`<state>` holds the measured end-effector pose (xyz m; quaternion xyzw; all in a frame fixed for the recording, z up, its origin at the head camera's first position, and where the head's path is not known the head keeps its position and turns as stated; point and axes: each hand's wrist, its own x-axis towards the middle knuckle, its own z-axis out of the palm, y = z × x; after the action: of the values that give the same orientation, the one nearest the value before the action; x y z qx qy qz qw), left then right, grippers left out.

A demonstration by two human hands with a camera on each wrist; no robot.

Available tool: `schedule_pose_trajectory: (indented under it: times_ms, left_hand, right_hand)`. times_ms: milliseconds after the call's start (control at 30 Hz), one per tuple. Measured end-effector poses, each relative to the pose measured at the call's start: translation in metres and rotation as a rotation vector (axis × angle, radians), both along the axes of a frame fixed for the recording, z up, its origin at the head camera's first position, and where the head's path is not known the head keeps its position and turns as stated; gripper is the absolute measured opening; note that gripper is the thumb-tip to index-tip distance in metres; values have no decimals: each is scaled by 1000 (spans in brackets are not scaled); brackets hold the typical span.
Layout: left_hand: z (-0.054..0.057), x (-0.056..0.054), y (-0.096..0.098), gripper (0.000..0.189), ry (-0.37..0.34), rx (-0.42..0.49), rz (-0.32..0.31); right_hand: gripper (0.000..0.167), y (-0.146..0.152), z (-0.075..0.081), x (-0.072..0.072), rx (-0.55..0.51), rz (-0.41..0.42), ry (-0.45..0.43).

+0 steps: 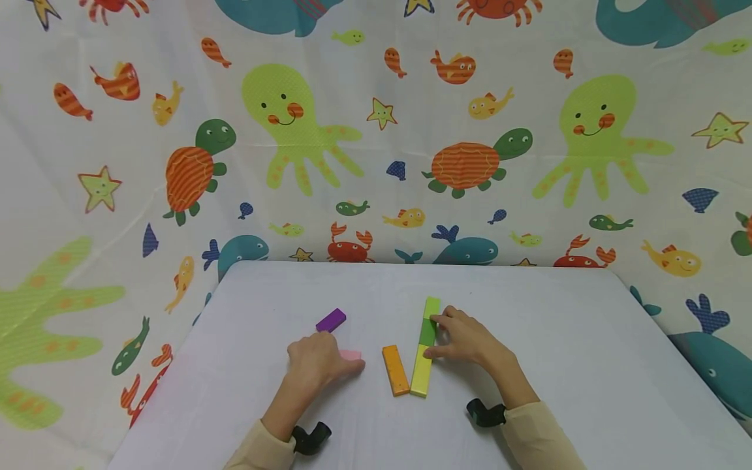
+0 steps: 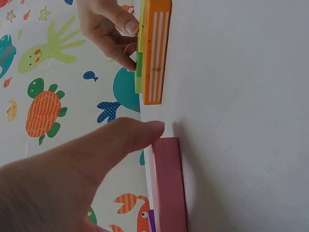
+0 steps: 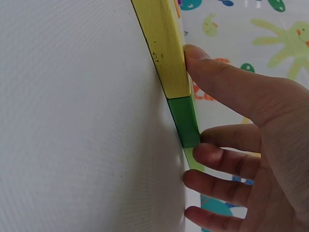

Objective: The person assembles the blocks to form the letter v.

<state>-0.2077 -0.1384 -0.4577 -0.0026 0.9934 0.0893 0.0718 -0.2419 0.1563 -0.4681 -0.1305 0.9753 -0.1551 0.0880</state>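
My left hand (image 1: 314,362) is over a pink block (image 1: 350,355). Its thumb touches one end of the pink block (image 2: 169,186) in the left wrist view; its other fingers are mostly hidden. Beside my right hand (image 1: 467,339) runs a straight row: a yellow block (image 1: 421,372), a green block (image 1: 427,332) and a light green block (image 1: 432,307), end to end. The right thumb touches the side of the yellow block (image 3: 166,53), and the index finger the green block (image 3: 184,122). The other right fingers are spread and loosely bent.
An orange block (image 1: 395,370) slants left of the row, its near end close to the yellow block's. A purple block (image 1: 331,320) lies beyond my left hand. The white table (image 1: 529,300) ends at a cloth (image 1: 376,150) printed with sea animals.
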Motion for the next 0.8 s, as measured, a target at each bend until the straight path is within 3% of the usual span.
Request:
schedule_pose_trajectory:
  times_ms: [400,800]
  left_hand:
    - [-3,0,0,50,64,54,-63]
    - [0,2,-6,60,16,124,-104]
  right_hand:
    - [83,-1,-1,1,4,-2,7]
    - [82,-8,0,9,2,-21,13]
